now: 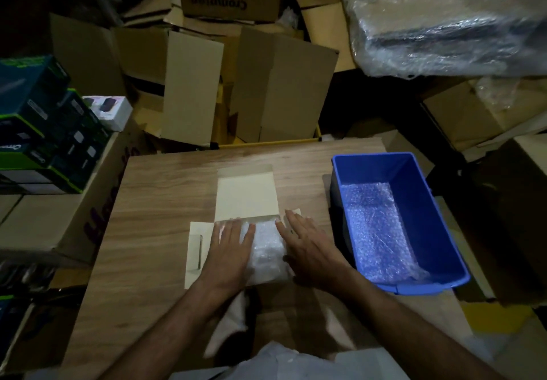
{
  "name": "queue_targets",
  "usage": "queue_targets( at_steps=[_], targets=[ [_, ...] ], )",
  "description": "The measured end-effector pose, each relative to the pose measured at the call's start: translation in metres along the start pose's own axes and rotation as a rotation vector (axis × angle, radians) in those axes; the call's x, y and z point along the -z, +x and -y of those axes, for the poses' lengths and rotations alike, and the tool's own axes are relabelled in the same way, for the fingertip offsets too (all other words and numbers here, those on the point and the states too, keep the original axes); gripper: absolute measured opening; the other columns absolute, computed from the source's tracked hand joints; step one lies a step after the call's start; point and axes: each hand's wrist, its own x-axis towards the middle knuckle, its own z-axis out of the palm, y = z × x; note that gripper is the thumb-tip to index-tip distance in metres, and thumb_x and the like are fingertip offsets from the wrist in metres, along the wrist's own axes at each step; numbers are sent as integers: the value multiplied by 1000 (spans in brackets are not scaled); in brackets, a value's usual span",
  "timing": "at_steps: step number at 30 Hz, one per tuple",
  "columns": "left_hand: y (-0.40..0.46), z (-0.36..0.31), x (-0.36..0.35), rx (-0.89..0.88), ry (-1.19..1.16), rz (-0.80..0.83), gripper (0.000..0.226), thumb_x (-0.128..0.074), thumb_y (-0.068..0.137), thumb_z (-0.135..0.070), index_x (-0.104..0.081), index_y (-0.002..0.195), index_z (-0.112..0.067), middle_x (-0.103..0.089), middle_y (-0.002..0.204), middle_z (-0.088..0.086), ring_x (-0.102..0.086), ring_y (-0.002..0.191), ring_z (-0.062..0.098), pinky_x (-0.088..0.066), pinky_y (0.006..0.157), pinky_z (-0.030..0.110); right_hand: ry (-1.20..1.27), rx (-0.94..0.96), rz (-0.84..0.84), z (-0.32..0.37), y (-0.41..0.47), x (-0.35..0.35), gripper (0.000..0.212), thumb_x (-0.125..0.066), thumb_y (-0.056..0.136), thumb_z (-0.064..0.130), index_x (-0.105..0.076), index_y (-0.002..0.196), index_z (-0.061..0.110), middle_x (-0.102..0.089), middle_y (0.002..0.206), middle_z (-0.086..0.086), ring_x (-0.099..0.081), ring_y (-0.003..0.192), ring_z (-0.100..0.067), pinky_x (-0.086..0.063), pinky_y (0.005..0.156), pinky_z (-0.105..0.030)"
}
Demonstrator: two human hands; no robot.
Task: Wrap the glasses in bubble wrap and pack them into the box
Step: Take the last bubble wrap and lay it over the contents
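A small white cardboard box [247, 196] lies open on the wooden table [159, 196], its lid flap standing away from me and a side flap spread to the left. A bundle of bubble wrap [268, 249] sits in the box; what it holds is hidden. My left hand [231, 249] presses flat on the bundle's left side, fingers together. On the right side of the bundle my right hand [305, 246] rests flat with its fingers spread.
A blue plastic bin [414, 169] holding sheets of bubble wrap stands at the table's right edge. Cardboard cartons [266, 84] are stacked beyond the table, retail boxes [44, 131] at the left, and a plastic-wrapped load [444, 18] at the upper right.
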Motion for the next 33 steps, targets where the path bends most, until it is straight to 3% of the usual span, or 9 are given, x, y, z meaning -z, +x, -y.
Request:
queue_targets(
  at_steps=[4,10,12,15,20,22,25,29,33],
  targets=[
    [10,-42,22,-56,-105,-177,91,-75,77,-50,-42,152,-10,-41,154,26,-41,143,42,-9,120,48,72,-78,-165,-28,-24,16,74,-69,86,34,-43,150,6,-36,156,-29,-42,142,-43,-35,115,-53],
    [45,-121,34,-164,-327,-243,66,-43,94,-45,-50,146,-7,-42,152,28,-45,139,44,-42,110,57,157,-348,-249,-94,-79,18,68,-45,94,48,-43,152,11,-32,160,-25,-39,143,-42,-38,115,-53],
    [56,-148,39,-217,-427,-287,60,-42,96,-41,-53,145,-6,-39,154,30,-41,142,44,-38,113,56,163,-384,-203,-119,-98,12,69,-50,92,47,-45,151,10,-33,159,-26,-42,142,-43,-41,112,-51],
    [79,-179,41,-235,-447,-269,61,-42,96,-44,-50,148,-13,-30,160,26,-32,147,40,-24,118,47,173,-389,-37,-151,-117,4,81,-63,88,44,-32,158,15,-17,166,-22,-24,152,-37,-31,120,-43],
    [111,-198,17,-154,-368,-89,66,-41,89,-43,-55,143,-7,-27,157,34,-37,141,52,-42,106,64,104,-354,277,-187,-115,-13,102,-75,83,41,-16,161,12,-4,166,-26,-10,155,-38,-17,125,-36],
    [113,-199,12,-137,-356,-62,68,-41,90,-40,-46,149,-7,-12,161,33,-25,147,50,-37,111,62,75,-341,337,-200,-103,-25,86,-64,95,34,-15,161,12,-4,165,-29,-11,154,-41,-20,124,-41],
    [116,-202,10,-105,-412,-31,74,-41,90,-35,-26,160,-14,14,164,24,6,155,38,-13,123,52,77,-308,399,-216,-90,-47,55,-35,108,18,-20,160,14,-4,164,-33,-17,152,-43,-30,116,-49],
    [118,-201,5,-122,-452,-71,71,-38,91,-32,-26,159,-15,14,165,24,12,155,35,-11,124,50,3,-214,469,-233,-83,-56,54,-39,106,22,-27,159,25,-8,165,-25,-26,146,-41,-43,108,-50],
    [117,-203,4,-120,-474,-72,70,-46,94,-22,-24,160,-14,16,165,25,18,154,33,-8,124,47,9,-112,483,-247,-81,-57,42,-58,99,27,-57,141,26,-29,157,-11,-41,133,-36,-47,104,-41]
  ],
)
